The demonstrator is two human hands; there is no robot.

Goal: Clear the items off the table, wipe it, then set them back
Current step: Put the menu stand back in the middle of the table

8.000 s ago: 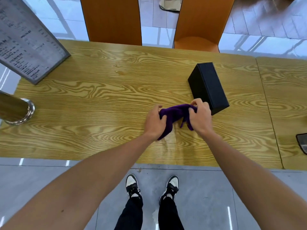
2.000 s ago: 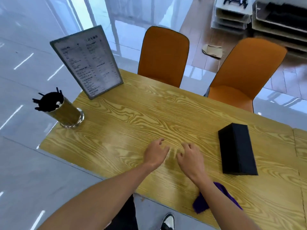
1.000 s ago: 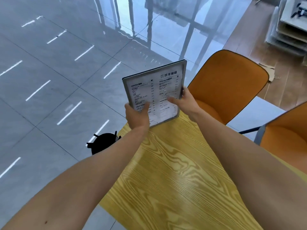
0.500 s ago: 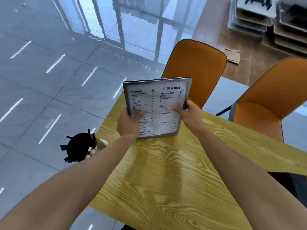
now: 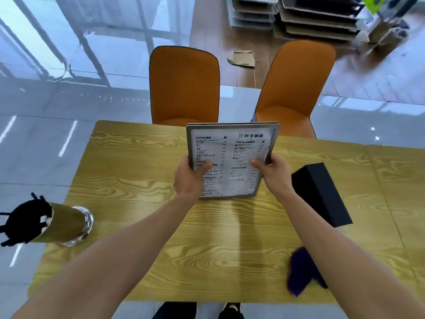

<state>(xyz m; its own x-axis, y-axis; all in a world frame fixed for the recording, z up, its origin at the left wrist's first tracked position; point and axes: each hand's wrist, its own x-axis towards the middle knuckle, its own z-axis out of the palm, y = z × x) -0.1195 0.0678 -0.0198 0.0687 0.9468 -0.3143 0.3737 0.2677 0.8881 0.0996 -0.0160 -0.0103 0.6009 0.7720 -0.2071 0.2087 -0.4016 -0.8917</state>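
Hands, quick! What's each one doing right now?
Left hand: closed on the menu's left edge.
Right hand: closed on the menu's right edge.

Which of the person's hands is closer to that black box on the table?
Right. The right hand grips the menu's right edge, just left of the black box. The left hand holds the opposite edge, farther away.

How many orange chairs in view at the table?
2. One orange chair stands at the table's far edge, left of centre; the other chair stands to its right, angled, partly behind the menu board. Any beyond the frame can't be seen.
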